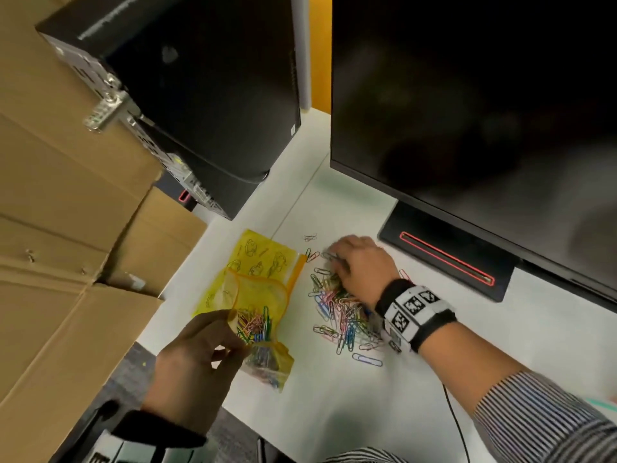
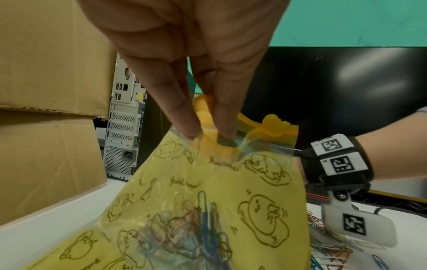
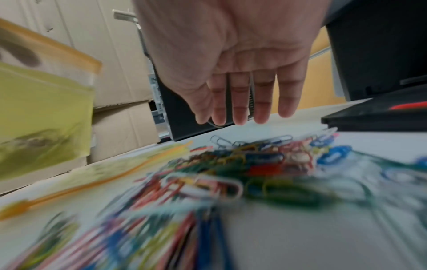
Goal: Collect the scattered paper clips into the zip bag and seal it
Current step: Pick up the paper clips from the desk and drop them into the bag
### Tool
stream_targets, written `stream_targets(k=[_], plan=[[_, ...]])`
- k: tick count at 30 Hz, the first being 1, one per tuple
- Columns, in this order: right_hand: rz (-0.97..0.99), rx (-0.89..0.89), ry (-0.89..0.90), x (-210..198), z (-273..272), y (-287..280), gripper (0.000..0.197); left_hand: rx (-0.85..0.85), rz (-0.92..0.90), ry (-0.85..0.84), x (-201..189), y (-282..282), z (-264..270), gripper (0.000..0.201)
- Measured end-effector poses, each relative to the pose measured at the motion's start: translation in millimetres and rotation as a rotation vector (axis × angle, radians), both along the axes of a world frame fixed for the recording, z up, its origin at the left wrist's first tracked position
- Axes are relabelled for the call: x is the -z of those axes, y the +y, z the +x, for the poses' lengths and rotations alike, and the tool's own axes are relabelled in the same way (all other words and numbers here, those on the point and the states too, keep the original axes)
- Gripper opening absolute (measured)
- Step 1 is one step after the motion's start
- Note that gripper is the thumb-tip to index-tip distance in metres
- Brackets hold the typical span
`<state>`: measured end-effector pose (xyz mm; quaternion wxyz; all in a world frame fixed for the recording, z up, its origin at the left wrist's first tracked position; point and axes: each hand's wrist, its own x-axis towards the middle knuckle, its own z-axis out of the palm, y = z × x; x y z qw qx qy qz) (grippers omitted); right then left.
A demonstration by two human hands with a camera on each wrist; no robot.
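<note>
A yellow zip bag [image 1: 258,297] printed with cartoon figures and edged by an orange zip is held up off the white desk [image 1: 334,406]. My left hand [image 1: 233,332] pinches its open top edge. In the left wrist view the fingertips [image 2: 191,127] nip the clear rim, and coloured paper clips [image 2: 203,228] sit in the bag [image 2: 231,182]. A heap of loose paper clips [image 1: 337,305] lies right of it. My right hand [image 1: 334,259] reaches over the heap's far end with fingers straight [image 3: 240,113], holding nothing that I can see. The clip heap [image 3: 242,160] is blurred.
A flat yellow sheet or second bag [image 1: 260,255] with an orange strip lies on the desk behind the held one. A black monitor [image 1: 467,111] and its base [image 1: 444,259] stand at the right, a computer tower [image 1: 207,105] behind, and cardboard boxes [image 1: 66,212] at the left. Stray clips [image 1: 367,359] lie nearer me.
</note>
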<state>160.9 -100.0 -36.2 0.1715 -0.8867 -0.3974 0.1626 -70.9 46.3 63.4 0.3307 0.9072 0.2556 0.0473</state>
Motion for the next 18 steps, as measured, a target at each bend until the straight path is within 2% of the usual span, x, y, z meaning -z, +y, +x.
stream_targets(k=[2, 4, 6, 9, 13, 15, 18], plan=[[-0.031, -0.051, 0.03, 1.0, 8.3, 13.7, 0.044, -0.014, -0.031, 0.011, -0.9, 0.6, 0.5, 0.023], [-0.182, -0.159, 0.091, 7.2, 10.5, 30.6, 0.059, -0.028, -0.044, -0.003, -2.4, 0.7, 0.0, 0.025], [-0.315, -0.214, 0.113, 15.2, 6.7, 40.7, 0.064, -0.037, -0.038, -0.029, -2.8, 0.9, -1.4, 0.032], [-0.359, -0.274, 0.062, 22.0, -5.2, 35.4, 0.062, -0.032, -0.011, -0.05, -1.6, 2.2, -5.1, 0.033], [-0.339, -0.335, 0.058, 25.6, -25.8, 0.8, 0.056, -0.019, 0.017, -0.02, -4.0, -1.2, -7.9, 0.027], [-0.343, -0.324, 0.071, 25.7, -38.2, -22.8, 0.053, -0.012, 0.006, -0.014, -3.3, -2.7, -7.1, 0.021], [-0.345, -0.269, 0.118, 20.3, -51.9, -52.5, 0.048, -0.013, -0.027, -0.049, 2.0, -1.0, -5.4, 0.024]])
